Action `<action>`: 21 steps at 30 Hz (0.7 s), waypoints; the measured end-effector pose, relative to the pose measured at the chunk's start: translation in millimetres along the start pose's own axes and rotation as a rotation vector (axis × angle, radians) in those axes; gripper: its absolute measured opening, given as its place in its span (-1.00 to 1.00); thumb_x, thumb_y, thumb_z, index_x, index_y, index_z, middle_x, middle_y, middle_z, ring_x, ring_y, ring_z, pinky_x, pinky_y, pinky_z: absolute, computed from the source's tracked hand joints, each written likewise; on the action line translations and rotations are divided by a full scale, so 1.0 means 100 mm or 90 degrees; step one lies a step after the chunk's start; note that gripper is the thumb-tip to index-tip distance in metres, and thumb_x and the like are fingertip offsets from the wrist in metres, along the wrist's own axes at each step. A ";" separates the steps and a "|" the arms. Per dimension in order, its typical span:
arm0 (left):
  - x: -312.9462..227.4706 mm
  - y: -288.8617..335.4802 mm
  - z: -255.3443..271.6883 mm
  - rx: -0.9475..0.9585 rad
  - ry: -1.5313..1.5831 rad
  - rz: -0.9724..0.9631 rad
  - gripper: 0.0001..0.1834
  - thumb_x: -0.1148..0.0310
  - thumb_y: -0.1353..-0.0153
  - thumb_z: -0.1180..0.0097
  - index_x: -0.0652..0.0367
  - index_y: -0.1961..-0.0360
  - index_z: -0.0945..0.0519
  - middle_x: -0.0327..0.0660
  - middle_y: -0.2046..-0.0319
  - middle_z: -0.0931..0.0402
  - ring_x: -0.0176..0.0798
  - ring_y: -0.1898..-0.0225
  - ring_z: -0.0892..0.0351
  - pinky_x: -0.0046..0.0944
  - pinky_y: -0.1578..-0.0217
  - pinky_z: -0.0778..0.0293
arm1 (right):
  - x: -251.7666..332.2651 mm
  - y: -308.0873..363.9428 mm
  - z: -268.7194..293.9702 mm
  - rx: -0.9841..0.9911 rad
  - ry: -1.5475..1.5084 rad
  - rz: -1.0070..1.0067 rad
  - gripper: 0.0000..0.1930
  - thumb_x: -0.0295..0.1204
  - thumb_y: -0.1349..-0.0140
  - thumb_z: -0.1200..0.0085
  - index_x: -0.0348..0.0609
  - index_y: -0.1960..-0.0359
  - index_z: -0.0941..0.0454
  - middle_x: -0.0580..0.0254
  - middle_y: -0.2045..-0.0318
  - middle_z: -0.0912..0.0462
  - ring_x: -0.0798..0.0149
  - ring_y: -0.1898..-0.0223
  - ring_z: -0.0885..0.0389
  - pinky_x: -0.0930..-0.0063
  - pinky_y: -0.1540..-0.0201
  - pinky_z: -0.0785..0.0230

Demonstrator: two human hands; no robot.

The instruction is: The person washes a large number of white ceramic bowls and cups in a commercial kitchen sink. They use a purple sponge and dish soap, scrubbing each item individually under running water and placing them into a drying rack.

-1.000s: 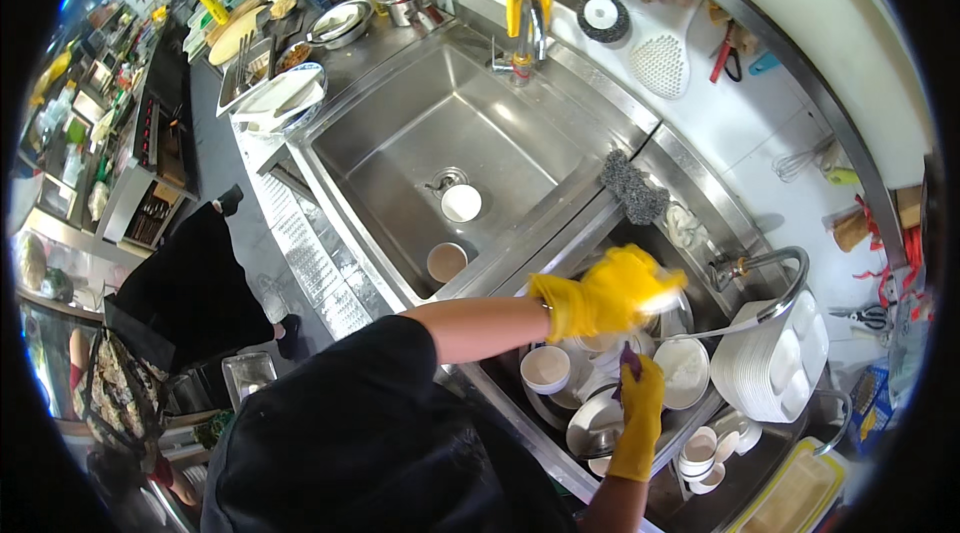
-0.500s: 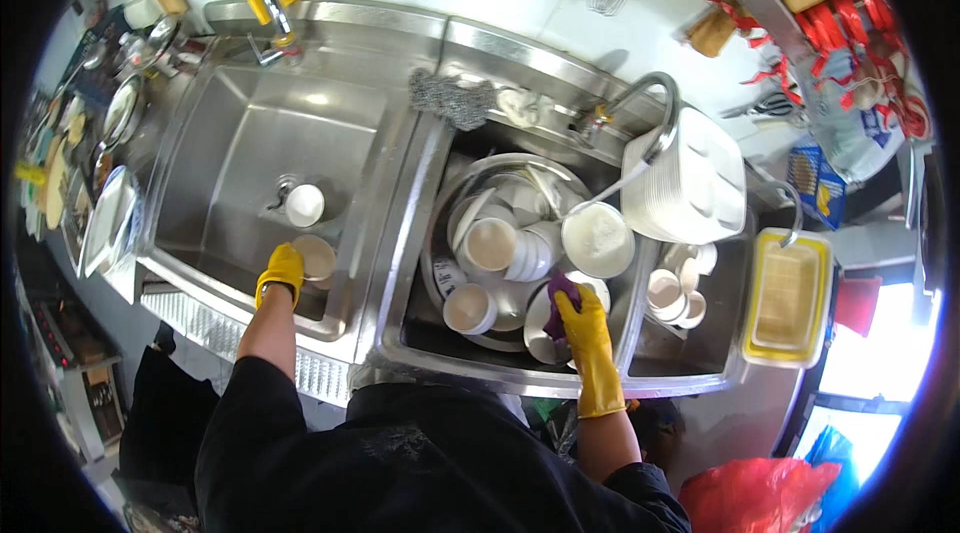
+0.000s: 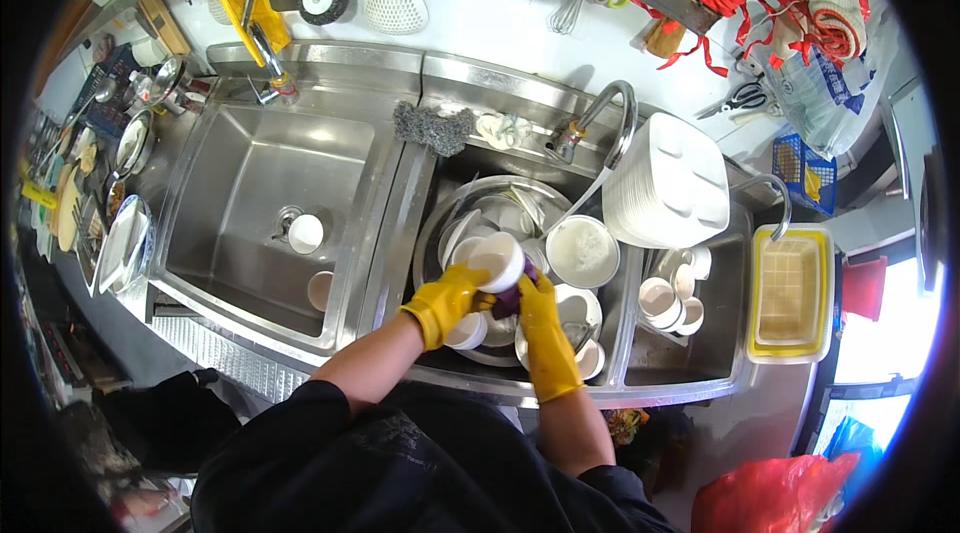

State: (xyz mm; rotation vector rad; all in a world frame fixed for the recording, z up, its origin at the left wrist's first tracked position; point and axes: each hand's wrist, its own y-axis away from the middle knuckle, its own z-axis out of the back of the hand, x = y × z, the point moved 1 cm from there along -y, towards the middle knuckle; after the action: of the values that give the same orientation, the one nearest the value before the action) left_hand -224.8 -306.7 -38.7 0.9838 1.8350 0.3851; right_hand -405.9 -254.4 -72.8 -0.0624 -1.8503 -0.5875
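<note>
Over the middle sink, my left hand (image 3: 447,303) in a yellow rubber glove is closed round a small white bowl (image 3: 497,260), which is tilted. My right hand (image 3: 543,323), gloved in yellow too, grips a purple cloth (image 3: 508,302) against the bowl's lower side. Beneath them a large round metal basin (image 3: 425,258) is piled with white dishes, partly hidden by my gloves. Beside the bowl sits a wider white bowl (image 3: 582,251) with foamy liquid. In the left sink (image 3: 230,198) lie a white bowl (image 3: 306,234) near the drain and another bowl (image 3: 321,290) close to the front right corner.
A tall stack of white trays (image 3: 668,183) stands behind the small right sink, where several small white bowls (image 3: 660,301) sit. Further right is a yellow-rimmed tub (image 3: 790,293). A curved faucet (image 3: 615,123) reaches over the middle sink. Grey scouring mesh (image 3: 433,127) lies on the back ledge.
My left hand has moved right from the left sink to the middle sink and now holds a bowl. My right hand has shifted left with the purple cloth to meet it.
</note>
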 end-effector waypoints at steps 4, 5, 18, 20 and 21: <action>-0.14 -0.05 -0.14 -0.047 -0.012 -0.109 -0.59 0.15 -0.34 -0.25 0.17 -0.09 -0.62 -0.06 0.29 -0.70 -0.16 0.48 -0.68 -0.23 0.49 -0.62 | 0.54 0.15 0.09 0.032 0.040 -0.045 -0.66 -0.50 -0.35 -0.19 -0.30 -0.13 -0.61 0.24 0.15 -0.73 0.39 0.22 -0.68 0.49 0.14 -0.54; -0.19 -0.04 -0.14 -0.047 -0.008 -0.125 -0.59 0.16 -0.34 -0.25 0.16 -0.09 -0.62 -0.05 0.28 -0.70 -0.15 0.47 -0.68 -0.23 0.49 -0.62 | 0.59 0.15 0.11 0.068 0.062 -0.045 -0.65 -0.49 -0.35 -0.19 -0.30 -0.14 -0.61 0.25 0.16 -0.73 0.40 0.22 -0.67 0.49 0.14 -0.53; -0.81 0.66 2.02 -0.448 0.176 -0.321 -0.65 0.31 -0.30 -0.24 0.21 -0.07 -0.58 -0.02 0.28 -0.68 -0.06 0.36 -0.74 -0.17 0.48 -0.67 | 0.93 0.37 -0.61 0.296 0.557 0.198 -0.66 -0.54 -0.36 0.00 -0.17 -0.14 -0.61 0.19 0.48 -0.62 0.26 0.50 -0.63 0.37 0.43 -0.44; -0.72 0.78 2.69 -0.539 0.142 -0.358 -0.63 0.29 -0.30 -0.24 0.20 -0.07 -0.58 -0.03 0.28 -0.67 -0.05 0.36 -0.73 -0.16 0.46 -0.66 | 0.96 0.47 -0.53 0.261 0.468 0.092 -0.65 -0.57 -0.38 0.06 -0.18 -0.15 -0.60 0.32 0.50 -0.54 0.47 0.59 -0.52 0.52 0.56 -0.34; -0.65 0.72 2.95 -0.562 0.101 -0.347 -0.63 0.28 -0.30 -0.24 0.19 -0.08 -0.57 -0.04 0.27 -0.67 -0.05 0.35 -0.72 -0.15 0.45 -0.65 | 0.75 0.47 -0.28 0.216 0.449 0.101 -0.65 -0.57 -0.40 0.06 -0.18 -0.17 -0.60 0.32 0.50 -0.55 0.49 0.61 -0.50 0.52 0.57 -0.33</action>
State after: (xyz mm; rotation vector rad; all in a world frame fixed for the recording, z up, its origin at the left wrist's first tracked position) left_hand 76.8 -358.2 -91.6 -0.1501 1.7059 0.8390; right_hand -392.9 -243.1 19.0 0.1991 -1.2171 -0.1402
